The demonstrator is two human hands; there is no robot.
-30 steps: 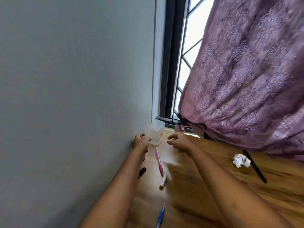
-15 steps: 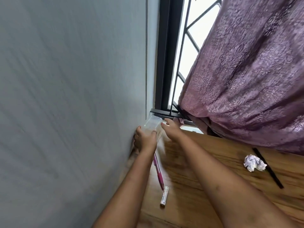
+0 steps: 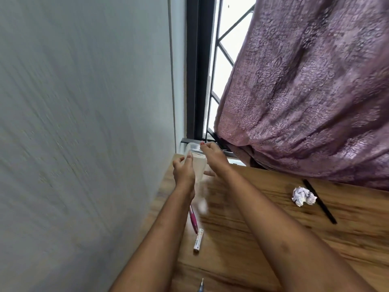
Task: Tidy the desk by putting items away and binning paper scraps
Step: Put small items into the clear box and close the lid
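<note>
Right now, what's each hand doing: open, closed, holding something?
Left hand: holds the clear container by its side.
Right hand: fingers curled over the container's top, holding it too.

The clear container is motion-blurred; the pink pen is half hidden; the bottom edge crops the blue pen.

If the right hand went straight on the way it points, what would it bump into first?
Probably the clear container, just ahead of the right hand; behind that, the black window frame. Depth is blurry here.
</note>
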